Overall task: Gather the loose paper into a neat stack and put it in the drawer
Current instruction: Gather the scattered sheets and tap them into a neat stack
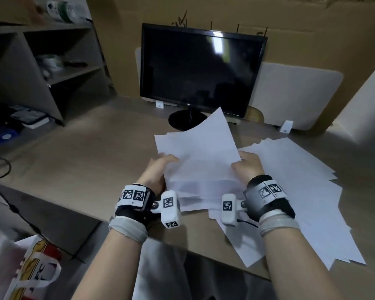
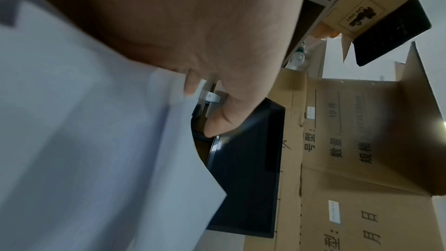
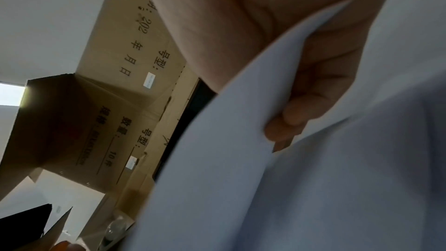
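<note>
A bunch of white paper sheets (image 1: pixel 198 152) is lifted off the desk between both hands, its top sheet curling up toward the monitor. My left hand (image 1: pixel 160 167) grips its left edge, the fingers curled round the sheets (image 2: pixel 96 140). On the other side my right hand (image 1: pixel 246 164) grips the right edge, with curled fingers (image 3: pixel 313 106) behind the paper (image 3: pixel 289 178). More loose sheets (image 1: pixel 301 191) lie fanned out on the desk to the right, some overhanging the front edge. No drawer is in view.
A dark monitor (image 1: pixel 200 70) stands on the brown desk (image 1: pixel 85 161) just behind the paper. Cardboard boxes (image 1: pixel 312 29) rise behind it. Shelves (image 1: pixel 41 68) stand at the left, cables (image 1: pixel 0 169) trail at the left, and a printed bag (image 1: pixel 30 267) sits below.
</note>
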The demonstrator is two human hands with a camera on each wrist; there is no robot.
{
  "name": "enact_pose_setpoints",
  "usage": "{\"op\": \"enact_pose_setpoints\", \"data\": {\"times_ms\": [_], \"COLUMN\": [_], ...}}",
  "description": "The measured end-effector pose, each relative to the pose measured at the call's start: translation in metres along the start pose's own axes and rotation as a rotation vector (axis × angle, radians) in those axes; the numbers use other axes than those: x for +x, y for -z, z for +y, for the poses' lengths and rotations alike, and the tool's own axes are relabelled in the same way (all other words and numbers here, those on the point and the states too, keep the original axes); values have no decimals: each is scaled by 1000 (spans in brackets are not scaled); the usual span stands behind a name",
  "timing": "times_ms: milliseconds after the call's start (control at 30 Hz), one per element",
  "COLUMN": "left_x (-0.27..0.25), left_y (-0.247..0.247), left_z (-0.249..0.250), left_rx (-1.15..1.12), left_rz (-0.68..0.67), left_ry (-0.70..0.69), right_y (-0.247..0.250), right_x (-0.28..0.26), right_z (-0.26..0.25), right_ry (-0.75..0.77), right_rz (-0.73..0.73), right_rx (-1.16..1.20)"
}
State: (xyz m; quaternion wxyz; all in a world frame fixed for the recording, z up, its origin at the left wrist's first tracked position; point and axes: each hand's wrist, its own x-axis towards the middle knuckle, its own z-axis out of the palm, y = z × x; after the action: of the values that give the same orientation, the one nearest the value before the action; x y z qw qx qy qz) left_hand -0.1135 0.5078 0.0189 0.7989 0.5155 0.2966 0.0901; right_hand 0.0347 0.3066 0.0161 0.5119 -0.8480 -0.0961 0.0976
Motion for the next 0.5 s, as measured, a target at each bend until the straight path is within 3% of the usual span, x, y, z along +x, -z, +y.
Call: {"op": "enact_pose_setpoints", "data": {"times_ms": [167,333,500], "left_x": [16,10,7], "left_y": [-1,-14,-26], "left_z": [0,12,9], "left_rx": [104,365,352], "left_rz": [93,34,6], "left_ry": [28,7,53], "right_y": [-7,-6,8], "right_x": [-1,-3,-6], "right_z": [-8,-6,-5], "right_ry": [-8,-137,-205], "right_rz": [-213,-204,-138], "right_rx": [-145,-380,-26]}}
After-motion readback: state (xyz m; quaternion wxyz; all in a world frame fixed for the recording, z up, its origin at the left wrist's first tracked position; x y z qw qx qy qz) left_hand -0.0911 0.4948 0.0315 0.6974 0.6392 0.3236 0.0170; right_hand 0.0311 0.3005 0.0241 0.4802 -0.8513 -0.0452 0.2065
